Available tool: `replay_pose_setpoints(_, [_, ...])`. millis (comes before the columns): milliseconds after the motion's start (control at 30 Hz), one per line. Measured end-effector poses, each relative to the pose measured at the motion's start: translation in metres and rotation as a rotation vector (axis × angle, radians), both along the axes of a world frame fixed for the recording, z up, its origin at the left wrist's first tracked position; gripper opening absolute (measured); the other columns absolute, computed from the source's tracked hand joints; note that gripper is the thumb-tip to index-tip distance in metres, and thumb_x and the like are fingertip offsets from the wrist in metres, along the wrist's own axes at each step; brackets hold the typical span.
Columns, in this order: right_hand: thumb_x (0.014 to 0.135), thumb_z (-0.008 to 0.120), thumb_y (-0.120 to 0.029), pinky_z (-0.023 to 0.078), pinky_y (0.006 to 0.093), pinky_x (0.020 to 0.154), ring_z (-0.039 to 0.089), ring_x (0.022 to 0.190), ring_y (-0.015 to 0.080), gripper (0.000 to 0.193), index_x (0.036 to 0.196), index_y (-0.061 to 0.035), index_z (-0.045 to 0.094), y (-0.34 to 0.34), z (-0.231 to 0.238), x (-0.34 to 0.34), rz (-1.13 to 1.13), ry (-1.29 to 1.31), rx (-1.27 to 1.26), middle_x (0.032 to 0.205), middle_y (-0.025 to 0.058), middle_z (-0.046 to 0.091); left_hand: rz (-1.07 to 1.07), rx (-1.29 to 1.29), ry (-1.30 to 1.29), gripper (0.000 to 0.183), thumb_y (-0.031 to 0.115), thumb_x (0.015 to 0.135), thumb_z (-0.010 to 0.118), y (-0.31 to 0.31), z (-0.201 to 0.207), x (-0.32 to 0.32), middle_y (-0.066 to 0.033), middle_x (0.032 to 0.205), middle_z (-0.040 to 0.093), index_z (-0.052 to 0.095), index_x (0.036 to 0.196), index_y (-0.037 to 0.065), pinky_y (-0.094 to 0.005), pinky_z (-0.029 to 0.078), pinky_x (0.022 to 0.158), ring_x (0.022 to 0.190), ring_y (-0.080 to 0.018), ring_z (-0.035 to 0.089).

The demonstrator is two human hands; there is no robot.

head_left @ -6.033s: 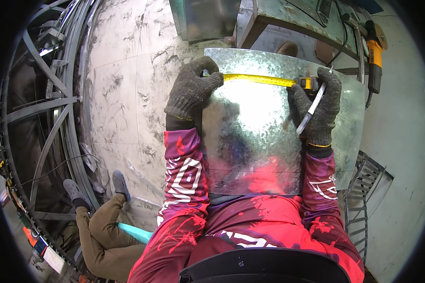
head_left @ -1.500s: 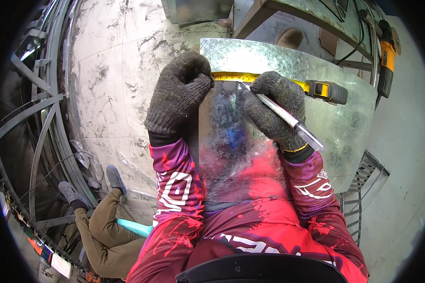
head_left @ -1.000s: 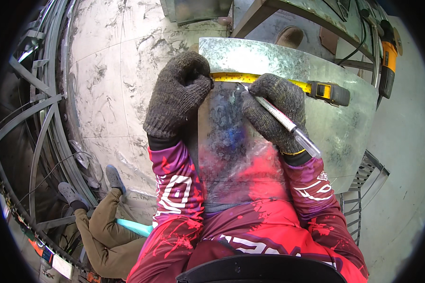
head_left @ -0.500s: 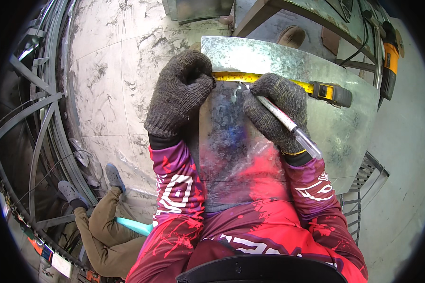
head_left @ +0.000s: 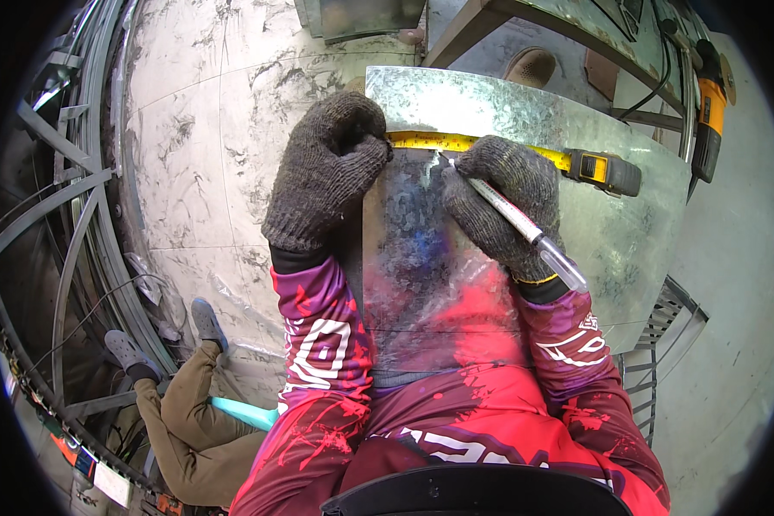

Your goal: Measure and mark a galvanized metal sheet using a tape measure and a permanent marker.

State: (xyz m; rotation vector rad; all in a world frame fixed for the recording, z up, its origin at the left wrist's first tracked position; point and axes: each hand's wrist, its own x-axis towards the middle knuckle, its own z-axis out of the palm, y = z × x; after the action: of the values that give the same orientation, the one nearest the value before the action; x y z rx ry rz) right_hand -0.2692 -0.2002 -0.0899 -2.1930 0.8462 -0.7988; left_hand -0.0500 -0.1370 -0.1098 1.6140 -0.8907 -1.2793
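Note:
A shiny galvanized metal sheet [head_left: 611, 249] lies in front of me. Across its far part stretches the yellow blade of a tape measure [head_left: 611, 172], whose black and yellow case rests on the sheet to the right. My left hand [head_left: 328, 163], in a dark grey knit glove, pinches the blade's end at the sheet's left edge. In a matching glove, my right hand [head_left: 512, 202] is closed around a white marker pen [head_left: 520, 219]. The pen's tip points at the sheet just below the blade. That hand also covers part of the blade.
Long metal strips and profiles [head_left: 103, 224] are piled at the left. A person's legs [head_left: 198, 421] in brown trousers show at lower left. An orange and black angle grinder [head_left: 709, 112] hangs at the far right beside a metal frame [head_left: 568, 34]. A slatted grating [head_left: 654, 344] stands right of the sheet.
The pen tip and right hand have shifted very slightly. The left hand and the tape case have stayed in place.

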Motion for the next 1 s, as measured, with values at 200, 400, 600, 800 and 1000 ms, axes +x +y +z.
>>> replay_pose_setpoints(200, [0.076, 0.080, -0.016, 0.056, 0.0426, 0.069, 0.069, 0.074, 0.0341, 0.020, 0.089, -0.0085, 0.068, 0.0014, 0.0004, -0.0007, -0.004, 0.000, 0.035, 0.083, 0.0109, 0.068, -0.017, -0.027, -0.039, 0.018, 0.002, 0.085, 0.071, 0.0011, -0.0012, 0.0002, -0.0020, 0.089, 0.063, 0.065, 0.101, 0.004, -0.0277, 0.051, 0.077, 0.083, -0.0111, 0.061])
replay_pose_setpoints(400, [0.076, 0.080, -0.016, 0.056, 0.0425, 0.070, 0.069, 0.075, 0.0342, 0.021, 0.090, -0.0084, 0.068, 0.0000, 0.0013, 0.0008, 0.011, -0.012, 0.015, 0.084, 0.0112, 0.068, -0.012, -0.029, -0.023, 0.019, 0.002, 0.085, 0.071, 0.0017, -0.0014, 0.0007, -0.0034, 0.091, 0.064, 0.065, 0.102, 0.003, -0.0288, 0.052, 0.080, 0.086, -0.0125, 0.063])
replay_pose_setpoints(600, [0.076, 0.080, -0.017, 0.056, 0.0421, 0.070, 0.069, 0.076, 0.0337, 0.021, 0.091, -0.0087, 0.068, 0.0009, 0.0014, -0.0019, 0.009, 0.038, -0.007, 0.084, 0.0106, 0.068, -0.016, -0.033, -0.025, 0.018, 0.002, 0.085, 0.071, 0.0015, -0.0004, 0.0007, -0.0042, 0.092, 0.065, 0.065, 0.103, 0.003, -0.0299, 0.053, 0.082, 0.087, -0.0135, 0.064])
replay_pose_setpoints(800, [0.077, 0.080, -0.017, 0.056, 0.0422, 0.070, 0.069, 0.075, 0.0337, 0.021, 0.091, -0.0087, 0.068, 0.0020, 0.0030, 0.0010, 0.011, 0.012, -0.009, 0.085, 0.0103, 0.068, -0.012, -0.035, -0.019, 0.019, 0.002, 0.085, 0.071, 0.0033, 0.0014, 0.0013, -0.0047, 0.092, 0.065, 0.064, 0.103, 0.002, -0.0302, 0.053, 0.082, 0.088, -0.0138, 0.064])
replay_pose_setpoints(1000, [0.075, 0.081, -0.015, 0.056, 0.0409, 0.071, 0.070, 0.078, 0.0335, 0.022, 0.091, -0.0078, 0.067, 0.0026, 0.0038, -0.0013, 0.019, -0.001, 0.007, 0.087, 0.0109, 0.069, -0.014, -0.030, -0.009, 0.018, 0.001, 0.086, 0.070, 0.0027, 0.0012, 0.0007, -0.0037, 0.090, 0.065, 0.064, 0.103, 0.002, -0.0288, 0.053, 0.080, 0.086, -0.0123, 0.063])
